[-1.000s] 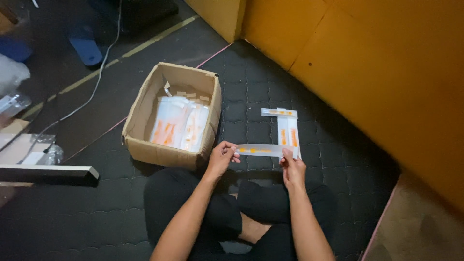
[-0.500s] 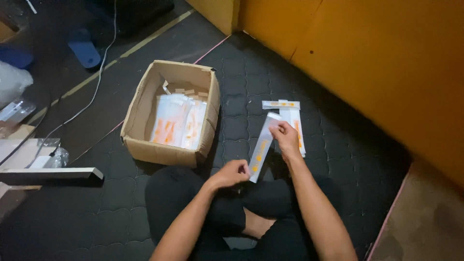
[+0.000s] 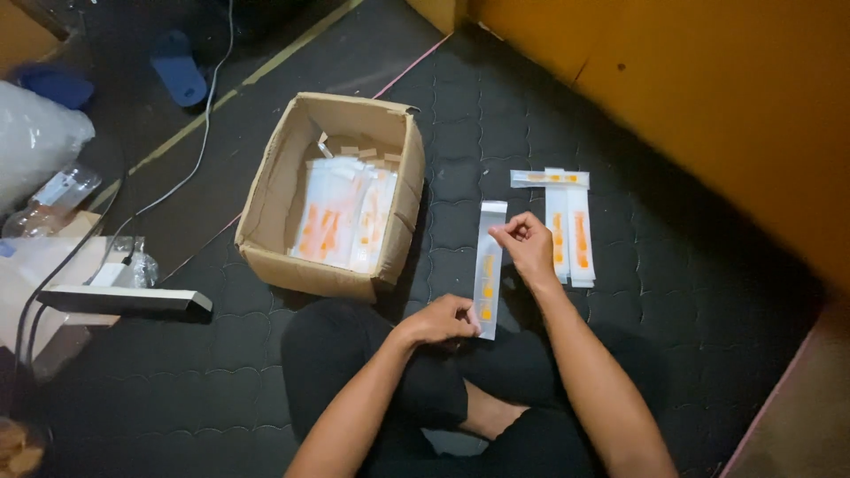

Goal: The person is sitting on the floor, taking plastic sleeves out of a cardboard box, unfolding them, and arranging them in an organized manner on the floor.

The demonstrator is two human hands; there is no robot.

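Observation:
I sit cross-legged on a dark floor mat. A long narrow white packet with orange marks is stretched lengthwise in front of my knees. My left hand pinches its near end and my right hand pinches its far end. Just right of my right hand lies a small pile of like packets, one of them crosswise at the top. To the left stands an open cardboard box holding several more of the packets.
An orange wall or cabinet borders the mat at the right. At the left lie a flat dark-and-white bar, clear plastic bags, a white cable and a blue slipper.
The packet was held crosswise in both hands; it is now turned lengthwise, my right hand at its far end and my left hand at its near end. The view has shifted slightly.

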